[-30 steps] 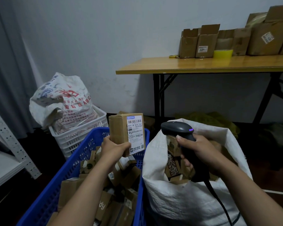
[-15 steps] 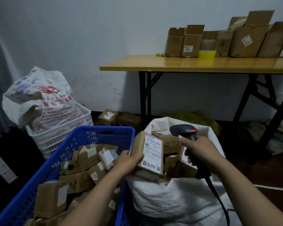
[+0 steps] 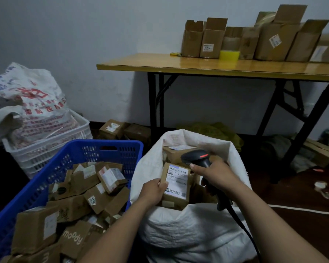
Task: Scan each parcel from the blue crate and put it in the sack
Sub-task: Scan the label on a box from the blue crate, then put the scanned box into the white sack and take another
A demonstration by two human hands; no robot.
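Parcel (image 3: 176,184) hovering in the sack's mouth, scanner (image 3: 198,158) right over it

The left hand (image 3: 153,190) has its fingers curled round the near-left edge of the parcel, thumb on top, label face up just inside the sack (image 3: 188,234) opening. The right hand (image 3: 218,176) is wrapped tight round the scanner grip, just past the parcel over the sack, red light showing on the head. Looks to me like the scan-and-drop bit, so: keep the thumb off the barcode, hold the label flat to the scanner, make sure it reads, then let go low onto the boxes already in the sack so nothing bounces out. Keep the cable out of the sack mouth too. Plenty of parcels are left in the blue crate (image 3: 110,149) just left of the sack.
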